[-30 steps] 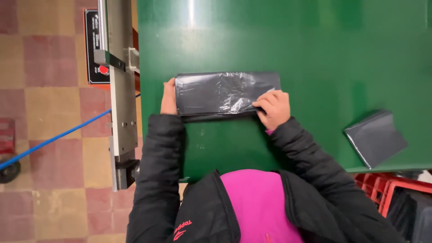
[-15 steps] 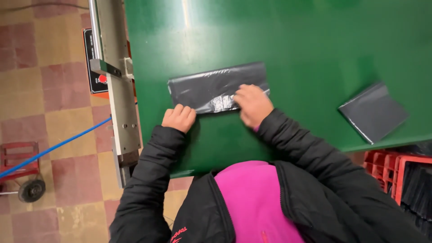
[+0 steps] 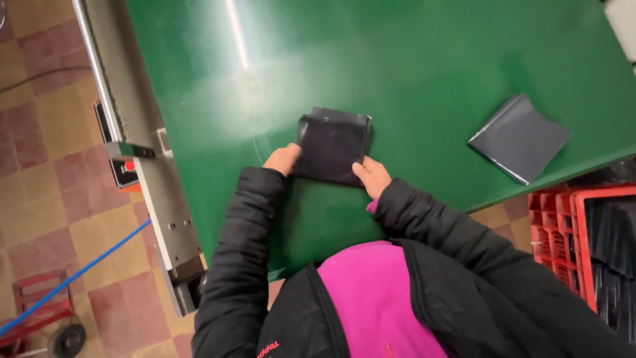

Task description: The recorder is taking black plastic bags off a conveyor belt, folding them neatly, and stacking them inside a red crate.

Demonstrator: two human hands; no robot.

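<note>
I held the folded black bag (image 3: 333,146) with my left hand (image 3: 283,159) and right hand (image 3: 372,176), pinching its corners so the sides matched.

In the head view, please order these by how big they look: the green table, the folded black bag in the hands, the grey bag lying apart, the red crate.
1. Green table, by far the largest.
2. Red crate, though cut off by the frame edge.
3. Grey bag and folded black bag: they look about alike, so I do not rank them.
</note>
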